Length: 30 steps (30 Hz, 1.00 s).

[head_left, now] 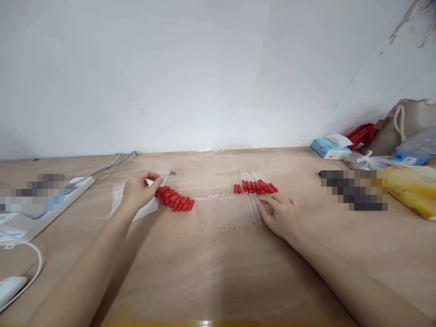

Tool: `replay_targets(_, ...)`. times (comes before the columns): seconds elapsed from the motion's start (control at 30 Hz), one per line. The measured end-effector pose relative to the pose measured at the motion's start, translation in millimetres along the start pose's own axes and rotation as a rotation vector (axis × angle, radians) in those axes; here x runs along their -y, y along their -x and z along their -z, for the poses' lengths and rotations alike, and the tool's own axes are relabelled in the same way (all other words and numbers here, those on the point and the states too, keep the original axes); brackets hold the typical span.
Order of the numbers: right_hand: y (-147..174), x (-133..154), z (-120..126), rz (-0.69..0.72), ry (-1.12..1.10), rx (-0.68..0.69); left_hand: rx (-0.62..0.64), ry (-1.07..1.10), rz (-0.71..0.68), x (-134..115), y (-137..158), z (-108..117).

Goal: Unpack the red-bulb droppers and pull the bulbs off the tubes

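Note:
My left hand (143, 188) is at the left end of a pile of red rubber bulbs (175, 200), thumb and fingertips bent together. Whatever lies between those fingertips is hidden. A long row of thin clear tubes (226, 212) lies side by side in the middle of the table. At its right end, my right hand (279, 213) has its thumb and forefinger closed on a tube. Just behind the row are several tubes with red bulbs on their near ends (259, 186), and two red bulbs (237, 188) lie to their left.
A white plastic bag (148, 211) lies beneath my left hand. Farther left are a power strip (81, 185) with cables and a white mouse-like object (12, 288). On the right are a blue tissue pack (330, 147), a yellow package (413, 193) and a blurred dark object (354, 190).

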State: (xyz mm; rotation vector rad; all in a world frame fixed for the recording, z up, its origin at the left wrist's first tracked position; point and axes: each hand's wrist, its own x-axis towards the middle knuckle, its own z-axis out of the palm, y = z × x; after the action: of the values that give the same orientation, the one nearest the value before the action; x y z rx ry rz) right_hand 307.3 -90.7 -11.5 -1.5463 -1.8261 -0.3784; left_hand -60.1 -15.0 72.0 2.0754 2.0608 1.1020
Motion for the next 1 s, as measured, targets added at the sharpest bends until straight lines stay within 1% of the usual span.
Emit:
replay_targets(0.03, -1, -2, 1, -0.021, -0.007, 0.000, -0.036, 0.021, -0.047, -10, 3, -5)
replay_targets(0.07, -3, -4, 1, -0.049, -0.016, 0.003, -0.023, 0.061, -0.115, -22, 7, -12)
replay_targets(0.1, -4, -7, 2, -0.086, -0.028, 0.009, 0.039, 0.087, -0.186, -35, 11, -20)
replay_targets(0.17, -7, -12, 3, -0.173, -0.056, 0.040, 0.203, 0.068, -0.357, -61, 19, -40)
replay_targets(0.23, -9, -16, 3, -0.260, -0.078, 0.095, 0.300, 0.065, -0.418, -87, 23, -62)
replay_targets(0.3, -11, -20, 3, -0.315, -0.099, 0.158, 0.428, 0.083, -0.391, -109, 23, -83)
replay_targets(0.37, -12, -21, 3, -0.341, -0.115, 0.203, 0.482, 0.095, -0.373, -125, 20, -101)
replay_targets(0.43, -13, -21, 2, -0.346, -0.121, 0.217, 0.523, 0.100, -0.339, -136, 15, -114)
replay_targets(0.57, -13, -18, 2, -0.332, -0.117, 0.188, 0.648, 0.113, -0.194, -142, 5, -132)
replay_targets(0.67, -12, -17, 1, -0.333, -0.125, 0.184, 0.762, 0.157, -0.073, -142, 0, -139)
replay_targets(0.73, -12, -17, 0, -0.327, -0.130, 0.178, 0.808, 0.193, -0.002, -143, -2, -141)
replay_targets(0.8, -11, -17, 0, -0.316, -0.131, 0.164, 0.817, 0.225, 0.056, -146, -4, -142)
replay_targets(0.87, -11, -17, -1, -0.309, -0.135, 0.144, 0.791, 0.255, 0.099, -147, -5, -139)
replay_targets(0.93, -10, -17, -1, -0.309, -0.148, 0.119, 0.731, 0.278, 0.121, -146, -5, -132)
replay_targets(1.0, -10, -16, -1, -0.310, -0.174, 0.086, 0.664, 0.296, 0.116, -140, -3, -120)
